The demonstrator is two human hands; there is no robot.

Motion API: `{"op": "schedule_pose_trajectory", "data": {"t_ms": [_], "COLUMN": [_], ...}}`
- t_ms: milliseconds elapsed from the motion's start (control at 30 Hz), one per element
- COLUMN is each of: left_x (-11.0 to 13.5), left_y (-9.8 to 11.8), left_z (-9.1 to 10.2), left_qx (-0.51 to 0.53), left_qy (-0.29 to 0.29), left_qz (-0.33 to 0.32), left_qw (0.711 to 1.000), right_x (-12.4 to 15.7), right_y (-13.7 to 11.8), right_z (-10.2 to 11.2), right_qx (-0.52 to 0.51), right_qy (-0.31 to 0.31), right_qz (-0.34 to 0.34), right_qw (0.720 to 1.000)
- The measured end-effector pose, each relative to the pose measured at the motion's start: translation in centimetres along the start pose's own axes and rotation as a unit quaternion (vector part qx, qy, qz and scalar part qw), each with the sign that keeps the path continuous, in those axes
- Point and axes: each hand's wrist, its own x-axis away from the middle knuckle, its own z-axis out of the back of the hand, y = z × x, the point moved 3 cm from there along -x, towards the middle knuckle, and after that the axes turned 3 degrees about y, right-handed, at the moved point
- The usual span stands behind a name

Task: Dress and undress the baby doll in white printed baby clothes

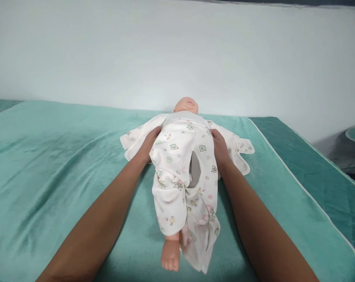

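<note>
Near the bed's far edge we clasp the doll's trousers with left hand and right hand, fingers curled round the waist, best kept level.

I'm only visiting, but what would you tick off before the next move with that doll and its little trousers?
1. Doll lying on its back on the green blanket: ok.
2. Left hand and right hand at either side of the trousers, near the waist: ok.
3. Grip closed on the cloth: cannot tell, the fingertips are hidden.
4. Both feet out of the trouser legs: not ok. One bare foot shows; the other trouser leg lies flat.
5. Open top spread out under the doll: ok.
</note>
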Motion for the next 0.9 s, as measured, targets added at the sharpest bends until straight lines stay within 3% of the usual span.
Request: {"op": "schedule_pose_trajectory", "data": {"t_ms": [167, 267, 333, 467, 733, 800, 900], "left_x": [-1.0, -1.4, -1.6, -2.6, -6.2, -6.7, -7.0], "left_y": [-0.6, 0.6, 1.3, 1.6, 0.2, 0.2, 0.9], "left_z": [0.5, 0.5, 0.3, 0.0, -0.3, -0.6, -0.7], "left_qx": [-0.049, -0.096, -0.113, -0.111, -0.123, -0.138, -0.165], "left_qy": [0.019, 0.034, 0.03, 0.026, 0.057, 0.037, 0.007], "left_qz": [-0.086, -0.198, -0.234, -0.174, -0.049, -0.05, -0.126], "left_qw": [0.995, 0.975, 0.965, 0.978, 0.99, 0.988, 0.978], "right_x": [-0.4, -0.6, -0.8, -1.8, -4.8, -5.2, -5.3], "right_y": [-0.3, -1.1, -1.4, -1.5, -1.6, -1.8, -2.1], "right_z": [0.2, 0.3, 0.2, -0.2, -0.9, -1.1, -1.5], "right_qx": [0.056, 0.106, 0.128, 0.143, 0.189, 0.213, 0.222], "right_qy": [0.011, -0.003, -0.017, -0.025, -0.036, -0.048, -0.069], "right_qz": [0.122, 0.186, 0.2, 0.166, 0.117, 0.145, 0.227], "right_qw": [0.991, 0.977, 0.971, 0.976, 0.974, 0.965, 0.946]}}
